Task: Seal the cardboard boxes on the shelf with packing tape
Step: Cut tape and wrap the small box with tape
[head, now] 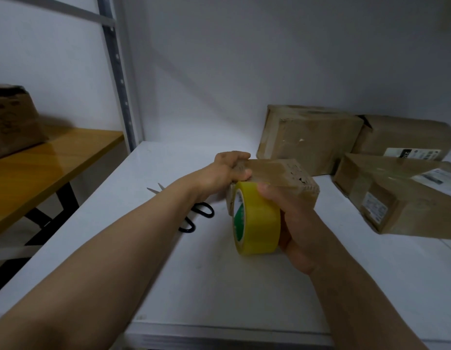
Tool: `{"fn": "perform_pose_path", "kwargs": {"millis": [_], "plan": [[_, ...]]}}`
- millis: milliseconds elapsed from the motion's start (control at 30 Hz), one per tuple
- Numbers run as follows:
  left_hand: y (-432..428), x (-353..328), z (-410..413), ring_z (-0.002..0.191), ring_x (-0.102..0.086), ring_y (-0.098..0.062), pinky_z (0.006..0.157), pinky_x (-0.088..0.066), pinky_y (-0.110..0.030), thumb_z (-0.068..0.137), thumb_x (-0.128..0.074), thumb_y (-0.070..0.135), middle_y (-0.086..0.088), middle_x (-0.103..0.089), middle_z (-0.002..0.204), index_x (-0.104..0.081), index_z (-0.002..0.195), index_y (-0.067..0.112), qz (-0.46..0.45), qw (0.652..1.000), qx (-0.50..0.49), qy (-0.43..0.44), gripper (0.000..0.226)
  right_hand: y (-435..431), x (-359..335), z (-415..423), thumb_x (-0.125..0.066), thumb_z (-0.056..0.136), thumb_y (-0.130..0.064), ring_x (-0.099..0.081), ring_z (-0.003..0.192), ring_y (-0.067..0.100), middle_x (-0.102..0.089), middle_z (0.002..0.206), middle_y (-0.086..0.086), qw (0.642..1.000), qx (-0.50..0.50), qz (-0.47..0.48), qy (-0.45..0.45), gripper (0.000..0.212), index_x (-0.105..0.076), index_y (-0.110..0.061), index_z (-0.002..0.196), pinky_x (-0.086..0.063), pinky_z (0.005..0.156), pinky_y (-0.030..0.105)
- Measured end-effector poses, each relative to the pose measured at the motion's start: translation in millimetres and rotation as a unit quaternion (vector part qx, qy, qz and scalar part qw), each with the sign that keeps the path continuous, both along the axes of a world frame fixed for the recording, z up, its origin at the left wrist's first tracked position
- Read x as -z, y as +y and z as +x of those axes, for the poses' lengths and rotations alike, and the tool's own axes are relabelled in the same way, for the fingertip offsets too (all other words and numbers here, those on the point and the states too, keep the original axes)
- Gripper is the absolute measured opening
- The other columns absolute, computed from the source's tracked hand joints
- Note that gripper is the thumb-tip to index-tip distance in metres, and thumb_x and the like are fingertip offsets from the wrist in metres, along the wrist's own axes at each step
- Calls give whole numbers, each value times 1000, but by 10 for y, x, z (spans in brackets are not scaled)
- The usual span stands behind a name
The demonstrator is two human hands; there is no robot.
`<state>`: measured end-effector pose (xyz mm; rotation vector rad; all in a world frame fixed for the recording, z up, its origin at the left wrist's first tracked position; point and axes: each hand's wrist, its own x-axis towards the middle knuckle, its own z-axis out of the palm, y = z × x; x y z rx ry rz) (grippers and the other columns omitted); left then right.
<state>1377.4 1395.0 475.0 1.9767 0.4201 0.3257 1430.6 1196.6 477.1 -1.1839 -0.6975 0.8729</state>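
your left forearm crosses the lower left corner and leads up to your left hand (228, 170), whose fingers are curled round the left end of a small brown cardboard box (277, 173) and grip it. your right hand (292, 223) comes in from the lower right and wraps round a yellow roll of packing tape (257, 223), thumb on top and fingers behind it. the roll stands on edge with its green-and-white printed core facing left, and its upper rim touches the near face of the small box. the top of that box looks glossy, as if taped, but you cannot tell whether a strip runs to it from the roll.

the small box sits near the middle of a white shelf board (194, 286). black-handled scissors (199, 215) lie flat on the board just left of the roll, partly under your left wrist, with the blades pointing away and to the left.

at the back right of the board lie three larger boxes: a worn brown carton (308, 137) near the wall, a labelled carton (406, 137) beside it on the right, and a taped carton with white labels (401, 195) nearer to you. a grey metal upright (118, 72) stands at the board's back left corner. beyond it, on the left, a dark cardboard box (12, 117) rests on a yellow wooden table (42, 160).
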Motion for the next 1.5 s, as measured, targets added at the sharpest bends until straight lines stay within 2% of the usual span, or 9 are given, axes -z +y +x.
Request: {"fn": "perform_pose_path", "kwargs": {"millis": [100, 167, 267, 400, 533, 800, 967, 1167, 1500], "plan": [[-5, 64, -124, 144, -30, -13, 113, -26, -26, 106, -39, 49, 8, -29, 156, -28, 158, 28, 42, 999, 28, -19, 57, -12, 3, 4, -70, 72, -39, -75, 97, 23, -78, 99, -1, 1000, 2, 7, 8, 33, -68, -38, 105, -56, 93, 54], [71, 58, -148, 142, -34, -10, 114, -29, -28, 97, -53, 57, 13, -33, 154, -17, 160, 30, -56, 997, 55, -4, 78, -19, 10, 17, -70, 73, -40, -74, 99, 24, -78, 102, 0, 1000, 6, 11, 13, 36, -68, -37, 109, -56, 94, 56], [214, 47, -305, 146, -34, -22, 115, -41, -40, 71, -82, 16, -3, -27, 161, -19, 157, 36, -166, 976, 140, -13, 109, -22, 27, 29, -69, 74, -41, -74, 99, 25, -78, 103, 1, 1000, 4, 10, 12, 38, -66, -37, 112, -57, 93, 54], [220, 36, -299, 148, -11, -11, 108, -30, -28, 73, -80, -5, 4, -12, 165, 4, 155, 52, -26, 992, 117, 39, 131, -15, 43, 36, -75, 77, -42, -73, 103, 27, -75, 113, 4, 1000, 8, 1, 11, 47, -63, -37, 122, -56, 92, 56], [221, 44, -228, 153, 2, -11, 119, -20, -33, 64, -93, 16, 10, 11, 168, 17, 146, 65, 59, 993, 95, 46, 146, -17, 33, 42, -70, 74, -44, -73, 102, 25, -75, 113, 3, 1000, 8, -5, 6, 51, -62, -37, 123, -59, 87, 50], [235, 47, -71, 143, -36, -23, 116, -40, -44, 57, -92, 17, 3, -32, 154, 4, 149, 60, 84, 986, 137, 54, 139, -9, 38, 96, -70, 70, -45, -73, 102, 29, -75, 111, 6, 1000, 23, -19, 7, 50, -65, -36, 118, -57, 92, 56], [225, 136, -52, 137, -40, -28, 101, -54, -45, 51, -90, 15, 0, -35, 145, -33, 141, 50, 20, 992, 118, 27, 111, -8, 38, 89, -70, 69, -44, -73, 102, 31, -74, 114, 9, 999, 33, -25, 0, 56, -63, -31, 123, -57, 91, 57], [179, 111, -92, 123, -52, -35, 85, -60, -44, 48, -85, 8, -15, -42, 138, -44, 135, 37, -87, 992, 86, -28, 101, -56, -19, 35, -63, 87, -49, -72, 94, 26, -76, 104, 12, 995, 24, 19, -91, 31, -75, -26, 105, -56, 86, 49], [190, -108, -282, 111, -62, -33, 106, -46, -57, 55, -79, 28, -13, -61, 122, -55, 134, 19, -222, 974, 12, -50, 83, 169, -513, 156, -62, 89, -22, -69, 90, 18, -73, 102, 8, 971, 8, 167, -173, 37, -64, -6, 122, -55, 74, 30]]}}
